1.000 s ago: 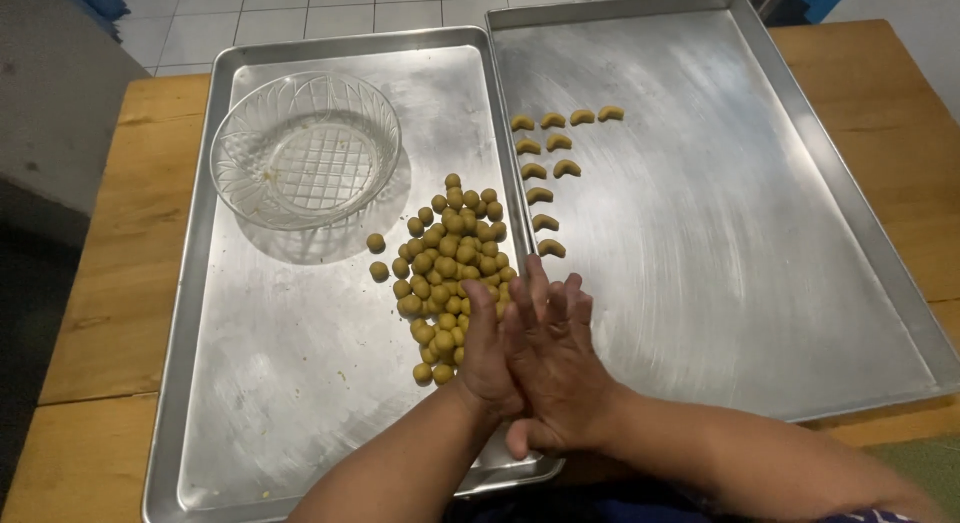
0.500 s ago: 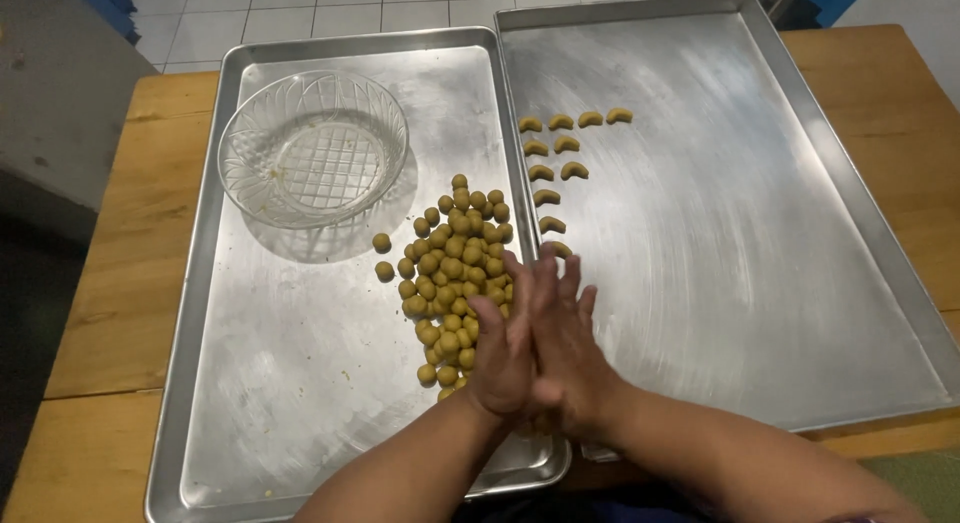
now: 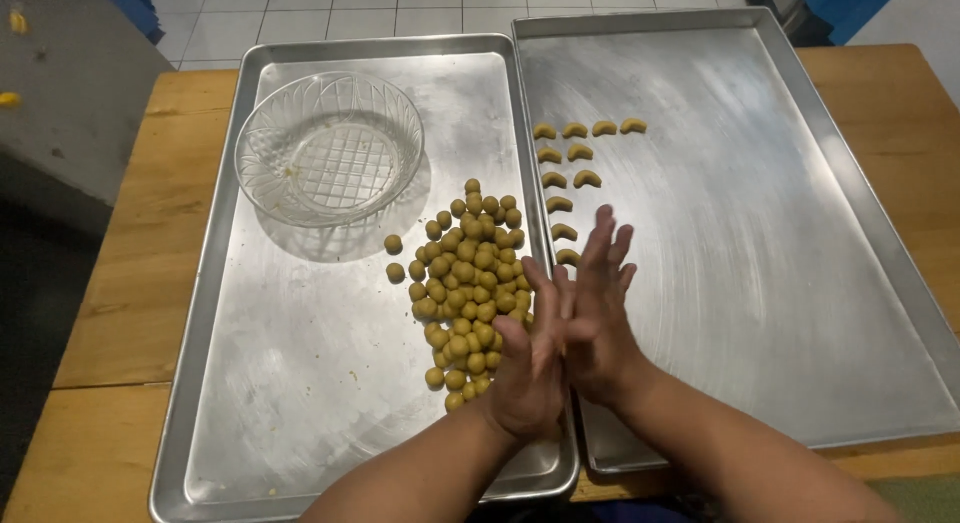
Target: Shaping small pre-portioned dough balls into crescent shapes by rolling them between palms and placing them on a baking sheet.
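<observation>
Where the wooden bench (image 3: 120, 283) fills the view, it carries two large metal trays side by side, their long edges touching down the middle. No packages, labels or signs show on it. Beyond its far edge lie pale floor tiles (image 3: 330, 8), with something blue at each upper corner.

On the person's right, the right tray (image 3: 800, 233) is mostly bare metal; near its left rim lie small yellow dough crescents (image 3: 575, 153), four in a row at the top, then pairs, then singles running down towards the hands. On the other side, the left tray (image 3: 290, 383) holds a round clear glass bowl (image 3: 328, 148) with a cut pattern in its far corner, only crumbs inside. Just right of the bowl and nearer the person, a loose heap of small yellow dough balls (image 3: 470, 283) spreads along the tray's right rim, with two balls lying a little apart on the left.

Above the seam between the trays, the left hand (image 3: 528, 368) and the right hand (image 3: 597, 318) are pressed palm to palm, fingers straight and slightly spread, the right set further forward. Whether a piece of dough sits between the palms cannot be told. Near the heap's lower end, the left hand hides a few balls.
</observation>
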